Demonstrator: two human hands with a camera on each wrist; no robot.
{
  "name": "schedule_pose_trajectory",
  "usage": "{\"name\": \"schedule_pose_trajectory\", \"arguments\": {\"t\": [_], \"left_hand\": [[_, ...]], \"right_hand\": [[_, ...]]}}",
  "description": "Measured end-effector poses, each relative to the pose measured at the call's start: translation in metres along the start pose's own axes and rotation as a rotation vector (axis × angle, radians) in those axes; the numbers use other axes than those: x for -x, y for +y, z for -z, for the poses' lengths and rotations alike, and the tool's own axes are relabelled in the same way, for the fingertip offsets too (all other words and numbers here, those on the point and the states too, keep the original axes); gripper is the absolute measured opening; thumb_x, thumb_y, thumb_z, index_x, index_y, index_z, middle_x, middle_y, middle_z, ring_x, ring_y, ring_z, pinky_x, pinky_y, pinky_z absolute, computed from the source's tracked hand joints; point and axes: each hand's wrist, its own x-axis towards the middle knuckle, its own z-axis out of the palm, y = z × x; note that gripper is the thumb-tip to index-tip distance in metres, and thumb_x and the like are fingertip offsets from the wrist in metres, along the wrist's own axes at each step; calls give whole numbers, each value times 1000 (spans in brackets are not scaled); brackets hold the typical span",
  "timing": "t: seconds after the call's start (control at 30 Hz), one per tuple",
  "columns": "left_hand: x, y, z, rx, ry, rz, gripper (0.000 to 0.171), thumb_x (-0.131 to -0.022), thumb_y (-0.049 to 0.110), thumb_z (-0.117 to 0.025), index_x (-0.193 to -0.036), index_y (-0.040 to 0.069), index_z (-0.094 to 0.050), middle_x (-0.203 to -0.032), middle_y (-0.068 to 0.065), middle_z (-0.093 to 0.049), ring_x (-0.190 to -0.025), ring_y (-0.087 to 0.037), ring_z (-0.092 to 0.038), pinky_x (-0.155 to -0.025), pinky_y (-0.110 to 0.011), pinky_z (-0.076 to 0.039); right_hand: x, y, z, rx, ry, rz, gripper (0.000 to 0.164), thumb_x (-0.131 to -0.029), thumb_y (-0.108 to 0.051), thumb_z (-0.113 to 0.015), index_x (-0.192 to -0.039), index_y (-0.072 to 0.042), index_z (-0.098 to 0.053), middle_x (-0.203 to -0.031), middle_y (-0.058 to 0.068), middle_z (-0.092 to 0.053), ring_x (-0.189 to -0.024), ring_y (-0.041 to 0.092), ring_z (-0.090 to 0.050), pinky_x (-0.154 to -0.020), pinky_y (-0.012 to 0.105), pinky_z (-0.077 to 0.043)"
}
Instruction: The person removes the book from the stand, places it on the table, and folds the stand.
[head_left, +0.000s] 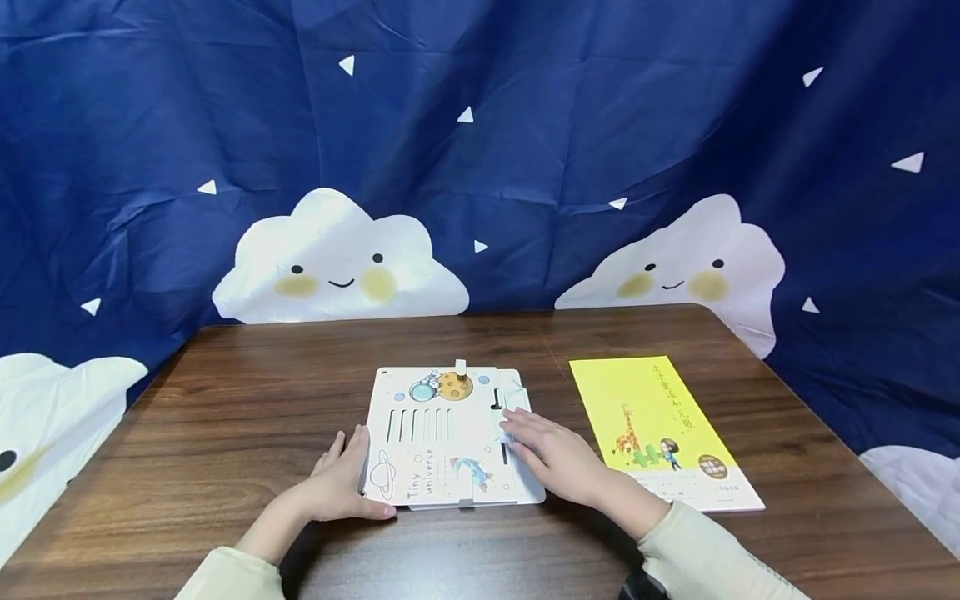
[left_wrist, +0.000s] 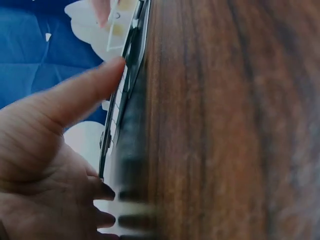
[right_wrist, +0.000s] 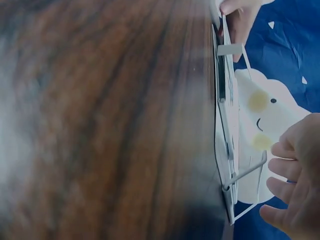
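Observation:
A white folding book stand [head_left: 442, 437] printed with planets and "Tiny universe" lies flat at the middle of the wooden table [head_left: 247, 400]. My left hand [head_left: 345, 479] rests against its left edge, thumb stretched along the near corner and fingertips touching the rim [left_wrist: 122, 100]. My right hand [head_left: 551, 454] lies on the stand's right part, fingers straight over a slot. In the right wrist view those fingers [right_wrist: 290, 170] hover beside a thin wire page holder [right_wrist: 245, 172] that sticks up from the stand [right_wrist: 225, 125].
A yellow book [head_left: 660, 429] with a giraffe on its cover lies flat to the right of the stand. A dark blue curtain [head_left: 525, 125] with white clouds hangs round the table's far and side edges.

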Motion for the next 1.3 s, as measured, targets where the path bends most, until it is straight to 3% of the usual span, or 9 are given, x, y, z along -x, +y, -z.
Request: {"name": "schedule_pose_trajectory", "arguments": {"t": [0.17,0.43,0.93,1.3], "left_hand": [[1,-5,-3,-11,16,9,115,-56,44,-76,-130,-15,-11,-135,-31,-12,-122,-46,-2,-91,-61,-7],[-1,-6,-4,-21,31,7,114,-57,45,-75,-130,-15,-12,-134,-30,-15,-122,-46,-3,-92,-61,-7],[0,-5,-5,-4,40,-1,112,-57,42,-76,-130,-15,-12,-135,-29,-16,-123,-43,-3,-94,-58,-5],[0,-6,-5,6,38,-14,113,-58,43,-75,-130,-15,-11,-135,-30,-15,-124,-42,-2,-94,-58,-3]], "right_hand": [[1,6,-3,29,-44,-7,31,-85,-10,-51,-115,-6,-56,-125,5,-46,-116,21,-38,-92,38,-32],[0,8,-4,72,-46,15,32,-84,-10,-52,-116,-8,-56,-125,2,-46,-115,18,-40,-90,35,-36],[-6,1,-16,135,-140,47,31,-85,-10,-51,-115,-5,-56,-123,5,-47,-111,18,-44,-88,34,-38],[-10,1,-12,78,-217,-18,32,-87,-16,-49,-117,-6,-54,-124,4,-47,-112,17,-43,-86,36,-40]]}}
